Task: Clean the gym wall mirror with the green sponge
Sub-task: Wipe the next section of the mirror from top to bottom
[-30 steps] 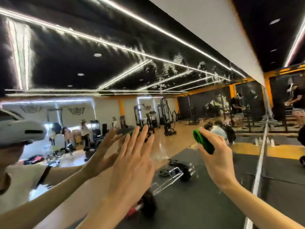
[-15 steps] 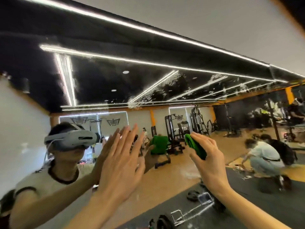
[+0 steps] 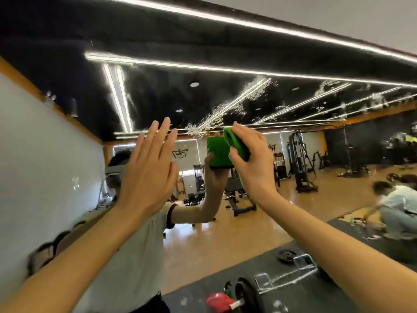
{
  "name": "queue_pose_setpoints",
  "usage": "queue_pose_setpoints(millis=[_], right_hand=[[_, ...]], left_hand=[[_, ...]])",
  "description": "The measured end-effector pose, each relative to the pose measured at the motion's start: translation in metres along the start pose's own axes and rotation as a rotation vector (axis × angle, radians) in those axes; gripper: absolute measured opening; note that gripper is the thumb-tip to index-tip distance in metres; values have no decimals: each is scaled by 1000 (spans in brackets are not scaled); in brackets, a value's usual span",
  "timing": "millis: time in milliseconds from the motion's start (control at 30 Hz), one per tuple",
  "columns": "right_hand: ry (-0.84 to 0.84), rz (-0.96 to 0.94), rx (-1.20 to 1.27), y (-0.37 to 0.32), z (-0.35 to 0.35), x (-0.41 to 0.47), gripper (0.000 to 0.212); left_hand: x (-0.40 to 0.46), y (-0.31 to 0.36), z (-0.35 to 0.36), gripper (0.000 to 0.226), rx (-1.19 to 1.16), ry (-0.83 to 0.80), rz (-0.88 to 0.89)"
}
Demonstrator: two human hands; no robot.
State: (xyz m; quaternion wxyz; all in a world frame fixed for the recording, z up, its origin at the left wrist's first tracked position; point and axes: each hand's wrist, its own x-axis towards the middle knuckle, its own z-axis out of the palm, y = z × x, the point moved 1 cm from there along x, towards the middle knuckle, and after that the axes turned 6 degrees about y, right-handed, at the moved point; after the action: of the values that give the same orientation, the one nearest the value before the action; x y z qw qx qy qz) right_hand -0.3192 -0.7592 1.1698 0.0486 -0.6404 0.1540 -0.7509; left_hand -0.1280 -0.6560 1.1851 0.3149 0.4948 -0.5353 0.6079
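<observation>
One green sponge [image 3: 238, 144] is all I am working with, and my right hand [image 3: 252, 163] has it clamped between thumb and curled fingers, pressed against the mirror [image 3: 225, 236] a little to the one o'clock side of centre. A second ago the sponge was lower and further out toward three o'clock; since then I have swung my head left and carried the sponge up and inward, so it now sits right at the lower edge of the foam splatter [image 3: 216, 118] that streaks the glass toward twelve o'clock. I read that as the stroke arriving at the dirty part: the foam above the sponge is not wiped yet, so most of the cleaning in this patch is, I judge, still ahead. My left hand [image 3: 149, 170], at about ten o'clock from the sponge, has stayed as it was, fingers straight and spread, holding nothing; whether the palm actually touches the glass I cannot tell. Counting: one sponge and its one green reflection just beside it; two hands of mine; several separate foam patches, the biggest above the sponge and smaller ones trailing off toward two o'clock. In the reflection I count one crouching person [image 3: 397, 206] at four o'clock, one loose weight plate [image 3: 287, 255] on the dark mat at five o'clock, and one red-ended barbell [image 3: 228, 300] near six o'clock.
</observation>
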Motion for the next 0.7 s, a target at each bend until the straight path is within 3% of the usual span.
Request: queue_pose_setpoints(millis=[467,700], right_hand=[[141,-132,64,-31,78,15,52],[65,-451,-103,-45,113,22,46]], left_hand=[[-7,-17,12,67,134,49,49],[-8,-16,13,69,119,93,12]])
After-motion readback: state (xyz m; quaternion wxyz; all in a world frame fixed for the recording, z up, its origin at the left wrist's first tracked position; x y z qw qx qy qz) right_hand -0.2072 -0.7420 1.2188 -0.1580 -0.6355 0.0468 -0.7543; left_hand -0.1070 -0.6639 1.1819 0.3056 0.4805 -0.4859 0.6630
